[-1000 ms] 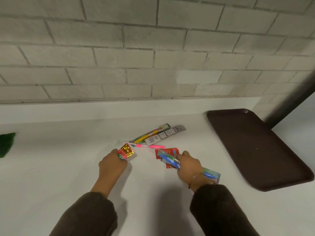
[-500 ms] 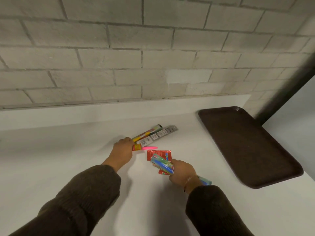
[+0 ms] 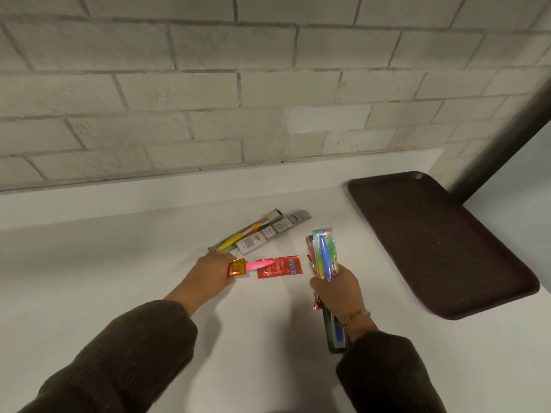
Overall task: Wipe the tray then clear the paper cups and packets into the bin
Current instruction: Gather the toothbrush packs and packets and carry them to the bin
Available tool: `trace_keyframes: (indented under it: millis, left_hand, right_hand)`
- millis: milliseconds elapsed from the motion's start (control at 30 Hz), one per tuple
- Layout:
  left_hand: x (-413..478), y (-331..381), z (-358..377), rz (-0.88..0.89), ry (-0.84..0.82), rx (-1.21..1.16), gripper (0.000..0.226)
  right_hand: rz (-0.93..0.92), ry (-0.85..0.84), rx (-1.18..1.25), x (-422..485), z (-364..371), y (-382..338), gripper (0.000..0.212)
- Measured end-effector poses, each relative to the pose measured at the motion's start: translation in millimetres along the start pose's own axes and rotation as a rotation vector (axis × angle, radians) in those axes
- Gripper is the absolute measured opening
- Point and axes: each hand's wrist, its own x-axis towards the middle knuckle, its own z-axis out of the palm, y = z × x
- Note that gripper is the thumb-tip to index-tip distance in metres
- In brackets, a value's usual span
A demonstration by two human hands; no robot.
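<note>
My right hand (image 3: 338, 289) grips a bundle of toothbrush packets (image 3: 325, 257), the blue one in front, held upright above the white counter. My left hand (image 3: 210, 272) holds a small shiny red wrapper (image 3: 237, 268) and a pink toothbrush (image 3: 259, 265) that lies across a flat red sachet (image 3: 280, 266). Two long packets lie just beyond: a green-yellow toothbrush packet (image 3: 241, 234) and a grey packet (image 3: 274, 231). The dark brown tray (image 3: 441, 239) sits bare at the right. No cups or bin are in view.
A brick wall (image 3: 238, 99) rises behind the white counter (image 3: 119, 263), above a low white ledge. A dark post (image 3: 504, 129) stands at the far right corner. The tray's near corner overhangs the counter's right edge.
My right hand has lifted its packets upright and moved right, uncovering the red sachet. My left hand stays at the pink toothbrush with the red wrapper.
</note>
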Motion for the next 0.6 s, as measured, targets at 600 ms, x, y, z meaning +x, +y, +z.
trace_keyframes:
  millis: [600]
  left_hand:
    - [77.6, 78.7, -9.9, -0.103, 0.100, -0.068, 0.042]
  right_hand:
    - [0.003, -0.081, 0.238, -15.7, -14.0, 5.9, 0.021]
